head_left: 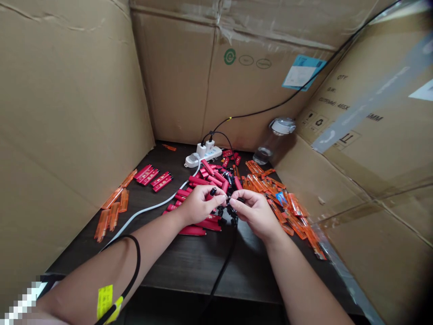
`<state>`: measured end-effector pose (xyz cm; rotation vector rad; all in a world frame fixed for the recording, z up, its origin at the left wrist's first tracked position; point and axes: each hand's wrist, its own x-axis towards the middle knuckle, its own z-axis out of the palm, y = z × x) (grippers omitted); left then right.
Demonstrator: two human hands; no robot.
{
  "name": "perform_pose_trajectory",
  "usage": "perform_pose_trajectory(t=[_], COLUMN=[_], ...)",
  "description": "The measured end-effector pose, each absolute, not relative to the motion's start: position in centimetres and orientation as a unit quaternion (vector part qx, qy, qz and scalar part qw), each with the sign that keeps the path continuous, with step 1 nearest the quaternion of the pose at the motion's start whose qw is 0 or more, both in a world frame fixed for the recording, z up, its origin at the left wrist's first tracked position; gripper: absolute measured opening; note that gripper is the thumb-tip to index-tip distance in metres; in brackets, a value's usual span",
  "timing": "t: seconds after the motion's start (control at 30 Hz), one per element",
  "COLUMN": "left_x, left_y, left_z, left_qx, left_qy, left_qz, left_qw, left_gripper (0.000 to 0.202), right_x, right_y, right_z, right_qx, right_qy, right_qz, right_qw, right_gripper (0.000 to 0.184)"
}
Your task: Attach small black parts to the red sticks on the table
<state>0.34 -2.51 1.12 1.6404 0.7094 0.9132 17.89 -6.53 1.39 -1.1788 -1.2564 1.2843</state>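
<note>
My left hand (203, 204) is closed, thumb against fingers, around a small black-ended piece (213, 191); the rest of that piece is hidden in the hand. Facing it, my right hand (252, 210) pinches with thumb and forefinger at a tiny dark part between the two hands, too small to name. Both hands hover over a heap of red lighter-like tubes (192, 230) mixed with small black parts (233, 216). To the right of my right hand lies a pile of orange translucent lighters (294, 223).
Red lighters lie in rows (147, 175) at the left, near more orange lighters (113, 214). A white power strip (203, 156) with plugs and a clear bottle (270, 142) stand at the back. Cables cross the dark table (182, 264); cardboard walls (182, 76) enclose it.
</note>
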Motion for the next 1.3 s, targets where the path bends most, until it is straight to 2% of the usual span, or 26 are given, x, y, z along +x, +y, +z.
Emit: perform_pose_trajectory(t=[0.23, 0.57, 1.3], left_x=[0.2, 0.4, 0.8], left_y=[-2.2, -2.2, -2.3], left_z=[1.3, 0.7, 0.6], left_qx=[0.685, 0.681, 0.681], left_qy=[0.3, 0.314, 0.319], left_qz=[0.357, 0.354, 0.406], left_qw=[0.56, 0.559, 0.518], left_gripper=[0.023, 0.023, 0.022], right_x=[17.8, 17.2, 16.3], right_y=[-6.5, -6.8, -6.6], right_z=[1.3, 1.7, 0.3], right_qx=[-0.481, -0.516, -0.486], right_qy=[-0.526, -0.627, -0.562], right_qz=[0.505, 0.405, 0.457], right_qw=[0.487, 0.42, 0.488], right_gripper=[0.031, 0.031, 0.029])
